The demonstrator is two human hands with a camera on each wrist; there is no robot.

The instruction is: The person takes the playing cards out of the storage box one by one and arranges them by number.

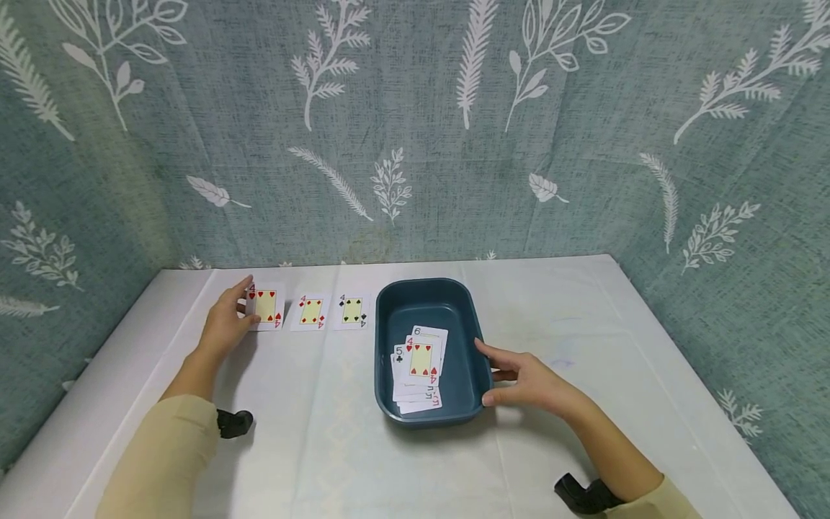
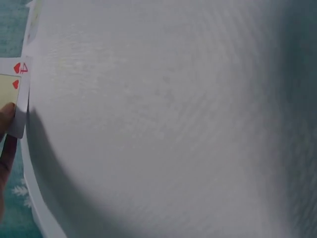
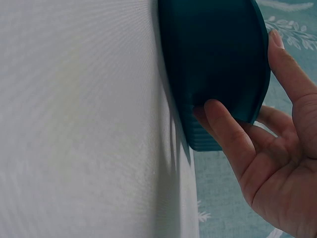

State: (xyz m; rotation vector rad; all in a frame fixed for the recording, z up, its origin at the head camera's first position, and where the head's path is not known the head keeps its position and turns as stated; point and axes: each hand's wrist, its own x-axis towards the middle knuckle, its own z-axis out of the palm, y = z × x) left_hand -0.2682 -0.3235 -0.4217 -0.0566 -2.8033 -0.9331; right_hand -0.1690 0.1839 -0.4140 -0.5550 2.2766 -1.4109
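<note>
My left hand (image 1: 223,321) pinches a four of hearts playing card (image 1: 266,306) by its left side, thumb on its face, at the back left of the table. The same card (image 2: 10,89) shows at the left edge of the left wrist view. Just right of it lie a four of diamonds (image 1: 311,311) and a four of spades (image 1: 352,311), face up. My right hand (image 1: 534,382) touches the right side of a dark teal tub (image 1: 424,292) with extended fingers and thumb. Inside the tub is a loose pile of cards, another four of hearts (image 1: 421,360) on top.
A white cloth (image 1: 311,461) covers the table. Patterned teal fabric (image 1: 428,158) rises behind it and at both sides. Black wrist mounts (image 1: 235,424) sit at both sleeves. The tub stands near the table's middle.
</note>
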